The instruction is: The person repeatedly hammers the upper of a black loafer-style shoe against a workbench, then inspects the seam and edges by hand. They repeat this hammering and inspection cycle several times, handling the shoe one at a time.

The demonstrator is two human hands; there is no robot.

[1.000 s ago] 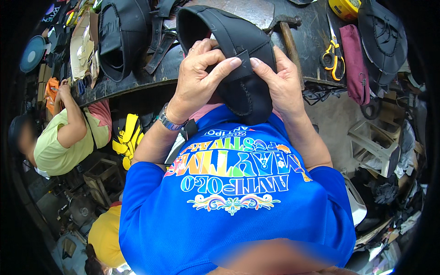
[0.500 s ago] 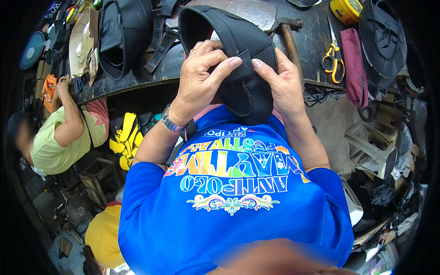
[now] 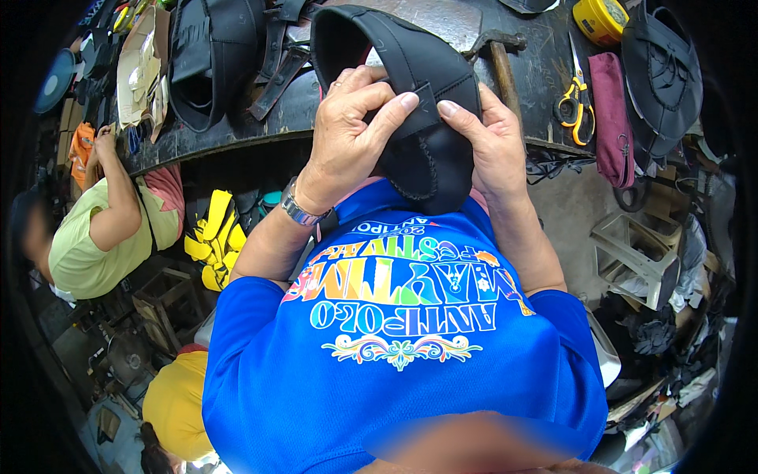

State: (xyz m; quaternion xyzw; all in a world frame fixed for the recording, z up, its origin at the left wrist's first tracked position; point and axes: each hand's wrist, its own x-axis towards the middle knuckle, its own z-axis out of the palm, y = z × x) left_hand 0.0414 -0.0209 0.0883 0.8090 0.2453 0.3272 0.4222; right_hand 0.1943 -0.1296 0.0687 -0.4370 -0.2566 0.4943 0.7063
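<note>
Both my hands hold a black shoe upper [image 3: 430,67] over the front edge of the dark workbench [image 3: 545,99]. My left hand [image 3: 355,118] is closed on its left side, fingers curled inside the opening and thumb pressed near a strap edge at the middle. On the other side my right hand [image 3: 491,142] grips it, with the thumb against the same strap and the fingers behind, partly hidden. The rounded lower end, with a curved row of stitching, hangs down toward my blue shirt [image 3: 410,355].
Another black upper [image 3: 212,63] and cardboard pieces [image 3: 142,79] lie left. To the right are a hammer [image 3: 503,71], yellow-handled scissors [image 3: 575,110], a maroon pouch [image 3: 609,118], a yellow tub [image 3: 600,20] and more black uppers [image 3: 659,79]. A person in light green [image 3: 110,237] works at left; a plastic stool [image 3: 636,257] stands right.
The view has shifted very slightly. My hands keep nearly the same hold on the shoe upper, both thumbs still at the strap.
</note>
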